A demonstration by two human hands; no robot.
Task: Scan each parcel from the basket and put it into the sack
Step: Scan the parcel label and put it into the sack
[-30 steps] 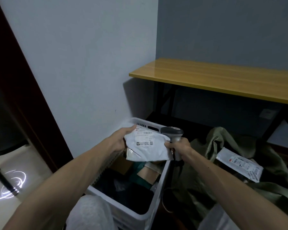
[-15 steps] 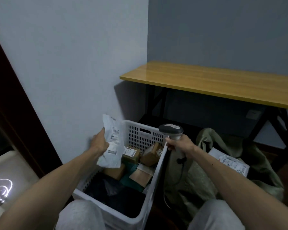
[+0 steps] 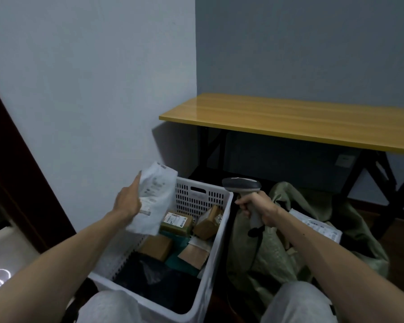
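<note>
My left grip (image 3: 127,202) pinches a soft, crinkled white plastic parcel (image 3: 155,201) upright above the far-left corner of the perforated white basket (image 3: 196,197). My right grip (image 3: 258,207) wraps the grey scanner (image 3: 241,185) handle, over the rumpled green woven sack (image 3: 266,250).

Single head-worn cam, wide-angle, faces fwd & down; basket (image 3: 217,252) & sack (image 3: 266,257) close below it.
</note>
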